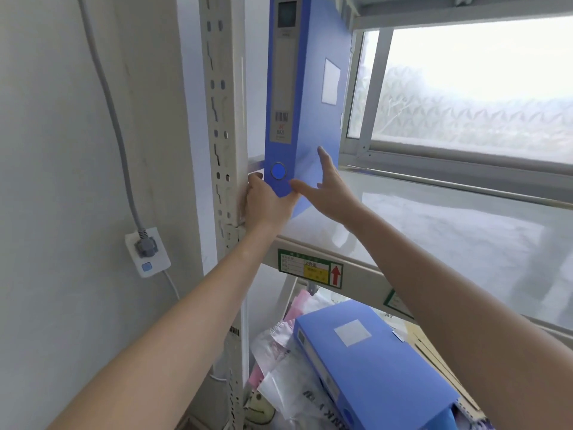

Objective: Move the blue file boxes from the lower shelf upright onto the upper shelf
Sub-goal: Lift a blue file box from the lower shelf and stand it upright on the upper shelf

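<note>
One blue file box (305, 88) stands upright at the left end of the white upper shelf (434, 231), its spine with a label and a round finger hole facing me. My left hand (263, 203) grips its bottom front corner from the left. My right hand (328, 187) lies flat against its right side, fingers spread. A second blue file box (375, 367) lies flat on the lower shelf, on top of plastic bags.
A perforated metal upright (221, 119) stands just left of the box. A frosted window (465, 88) runs behind the upper shelf. A wall socket with a grey plug (145, 249) is on the left. Plastic bags (279, 383) and cardboard crowd the lower shelf.
</note>
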